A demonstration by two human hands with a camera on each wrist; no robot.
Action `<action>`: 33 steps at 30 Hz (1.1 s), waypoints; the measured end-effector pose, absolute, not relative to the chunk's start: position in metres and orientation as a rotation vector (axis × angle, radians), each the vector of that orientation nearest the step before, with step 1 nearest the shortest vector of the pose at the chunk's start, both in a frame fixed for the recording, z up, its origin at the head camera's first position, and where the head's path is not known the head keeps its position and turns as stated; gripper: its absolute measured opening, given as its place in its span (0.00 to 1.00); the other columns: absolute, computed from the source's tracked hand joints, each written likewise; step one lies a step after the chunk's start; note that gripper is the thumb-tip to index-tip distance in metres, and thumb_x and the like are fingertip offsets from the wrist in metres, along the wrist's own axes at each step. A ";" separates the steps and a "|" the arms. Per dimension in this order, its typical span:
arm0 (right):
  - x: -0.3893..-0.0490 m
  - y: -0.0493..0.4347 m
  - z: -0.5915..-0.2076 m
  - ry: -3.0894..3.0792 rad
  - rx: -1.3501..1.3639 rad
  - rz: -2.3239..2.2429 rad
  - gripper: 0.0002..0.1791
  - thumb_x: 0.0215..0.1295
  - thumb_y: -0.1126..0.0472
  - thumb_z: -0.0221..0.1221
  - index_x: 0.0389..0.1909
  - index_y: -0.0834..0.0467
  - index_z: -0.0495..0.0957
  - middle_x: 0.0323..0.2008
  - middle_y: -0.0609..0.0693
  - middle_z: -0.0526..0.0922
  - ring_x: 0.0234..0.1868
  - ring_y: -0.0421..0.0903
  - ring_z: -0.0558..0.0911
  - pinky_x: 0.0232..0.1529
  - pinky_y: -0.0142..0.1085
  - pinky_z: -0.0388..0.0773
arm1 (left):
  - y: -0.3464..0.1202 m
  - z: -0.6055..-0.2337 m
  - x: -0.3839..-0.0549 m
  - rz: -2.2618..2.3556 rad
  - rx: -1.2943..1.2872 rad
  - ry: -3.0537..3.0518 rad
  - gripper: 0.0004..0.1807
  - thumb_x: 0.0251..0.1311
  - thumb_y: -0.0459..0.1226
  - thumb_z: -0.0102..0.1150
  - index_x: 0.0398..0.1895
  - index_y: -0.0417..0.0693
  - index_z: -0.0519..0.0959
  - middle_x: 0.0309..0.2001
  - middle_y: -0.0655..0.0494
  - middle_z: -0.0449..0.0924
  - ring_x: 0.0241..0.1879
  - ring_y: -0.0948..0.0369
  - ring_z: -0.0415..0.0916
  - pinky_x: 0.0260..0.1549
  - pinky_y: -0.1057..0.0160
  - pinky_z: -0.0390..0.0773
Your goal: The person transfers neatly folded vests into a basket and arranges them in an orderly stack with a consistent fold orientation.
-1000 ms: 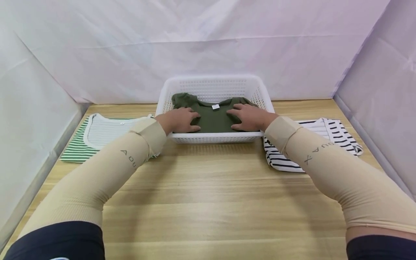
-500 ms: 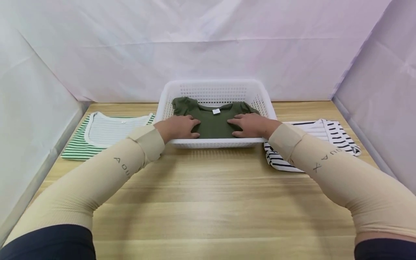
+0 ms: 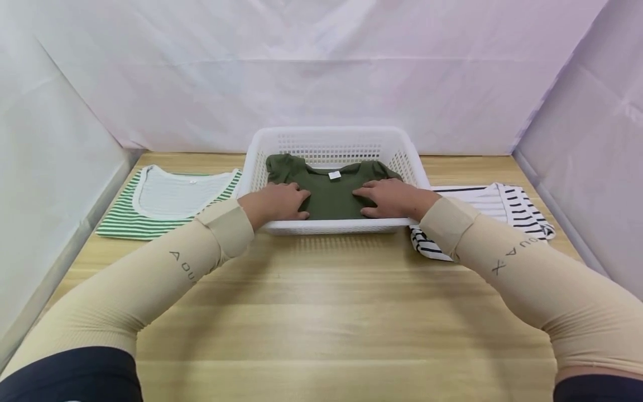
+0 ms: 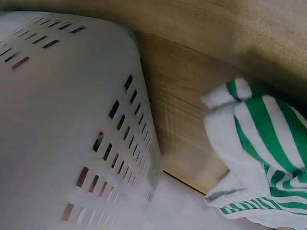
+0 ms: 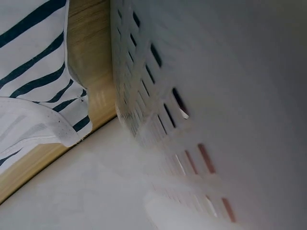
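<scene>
A folded olive-green shirt [image 3: 330, 196], white label at its neckline, lies in a white perforated plastic basket [image 3: 334, 225]. My left hand [image 3: 280, 202] rests on the shirt's left part, its wrist crossing the basket's front left corner. On the right part rests my right hand [image 3: 390, 199], fingers pointing inward and its wrist over the front right corner. Bare shirt shows between the two hands. Both wrist views look along the outside of the basket wall [image 4: 62, 105], and only slivers of skin-toned colour show through the slots of the basket [image 5: 230, 86].
To the basket's left lies a folded green-and-white striped shirt [image 3: 120, 218]. A white shirt with dark stripes [image 3: 522, 206] lies at its right, partly under the right forearm. White sheets [image 3: 331, 84] wall the wooden table [image 3: 321, 312] at the back and sides.
The basket, with the olive shirt in it and both hands on it, has shifted slightly toward me, away from the table's back edge. The two striped shirts stay on the table.
</scene>
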State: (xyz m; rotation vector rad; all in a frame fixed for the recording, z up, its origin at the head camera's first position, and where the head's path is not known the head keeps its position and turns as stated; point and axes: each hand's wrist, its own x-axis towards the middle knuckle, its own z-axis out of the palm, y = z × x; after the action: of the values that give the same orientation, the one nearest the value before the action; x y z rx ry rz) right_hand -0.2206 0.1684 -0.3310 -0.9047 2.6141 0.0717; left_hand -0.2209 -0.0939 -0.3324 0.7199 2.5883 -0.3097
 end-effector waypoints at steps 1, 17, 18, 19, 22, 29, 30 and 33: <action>-0.221 0.169 -0.331 2.619 -0.905 0.073 0.32 0.76 0.49 0.52 0.75 0.58 0.61 0.73 0.66 0.63 0.70 0.65 0.69 0.69 0.59 0.65 | -0.094 -0.332 -0.221 -0.310 0.721 2.595 0.38 0.73 0.57 0.46 0.78 0.48 0.57 0.75 0.38 0.59 0.72 0.42 0.62 0.67 0.39 0.65; -0.228 0.169 -0.326 2.610 -0.895 -0.047 0.31 0.76 0.50 0.53 0.74 0.58 0.63 0.73 0.63 0.65 0.72 0.62 0.67 0.70 0.57 0.64 | -0.095 -0.329 -0.221 -0.299 0.701 2.583 0.37 0.73 0.57 0.48 0.78 0.49 0.58 0.75 0.39 0.60 0.71 0.42 0.64 0.66 0.38 0.66; -0.227 0.171 -0.325 2.625 -0.897 -0.109 0.30 0.76 0.50 0.53 0.73 0.57 0.65 0.72 0.62 0.67 0.71 0.61 0.68 0.70 0.56 0.65 | -0.094 -0.331 -0.220 -0.295 0.702 2.583 0.37 0.73 0.57 0.48 0.78 0.49 0.59 0.74 0.39 0.60 0.71 0.42 0.64 0.66 0.38 0.67; -0.227 0.173 -0.322 2.651 -0.911 -0.182 0.29 0.75 0.51 0.54 0.72 0.58 0.67 0.70 0.60 0.69 0.71 0.60 0.69 0.70 0.55 0.65 | -0.094 -0.332 -0.219 -0.295 0.707 2.583 0.37 0.72 0.57 0.48 0.78 0.49 0.59 0.74 0.39 0.61 0.70 0.42 0.65 0.65 0.39 0.67; -0.223 0.183 -0.305 2.752 -0.974 -0.421 0.24 0.74 0.55 0.56 0.66 0.59 0.73 0.65 0.57 0.76 0.68 0.56 0.72 0.69 0.53 0.67 | -0.092 -0.335 -0.219 -0.275 0.706 2.591 0.37 0.72 0.56 0.50 0.77 0.49 0.60 0.74 0.39 0.62 0.69 0.42 0.66 0.65 0.39 0.68; -0.195 0.229 -0.259 3.024 -0.935 -0.666 0.16 0.74 0.60 0.54 0.57 0.59 0.79 0.55 0.57 0.81 0.57 0.55 0.79 0.55 0.53 0.76 | -0.089 -0.332 -0.223 -0.246 0.730 2.616 0.36 0.71 0.56 0.51 0.76 0.49 0.62 0.73 0.39 0.63 0.69 0.42 0.67 0.64 0.38 0.68; -0.192 0.238 -0.258 3.056 -0.896 -0.682 0.15 0.74 0.60 0.54 0.56 0.60 0.80 0.53 0.58 0.82 0.54 0.55 0.79 0.53 0.53 0.77 | -0.088 -0.332 -0.224 -0.245 0.742 2.617 0.36 0.71 0.56 0.52 0.76 0.48 0.62 0.72 0.39 0.64 0.68 0.42 0.68 0.64 0.39 0.69; -0.185 0.269 -0.263 3.127 -0.733 -0.620 0.15 0.74 0.58 0.52 0.51 0.61 0.81 0.48 0.57 0.83 0.48 0.54 0.81 0.47 0.52 0.78 | -0.086 -0.330 -0.225 -0.245 0.762 2.615 0.36 0.71 0.55 0.52 0.75 0.47 0.63 0.72 0.39 0.65 0.69 0.42 0.68 0.64 0.38 0.69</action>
State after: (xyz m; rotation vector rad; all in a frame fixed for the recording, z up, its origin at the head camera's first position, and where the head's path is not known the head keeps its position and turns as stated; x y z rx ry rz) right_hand -0.1852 0.2691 -0.2628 -0.7333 3.1271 -0.6196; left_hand -0.2252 -0.0859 -0.3303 0.7625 2.6147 -0.2452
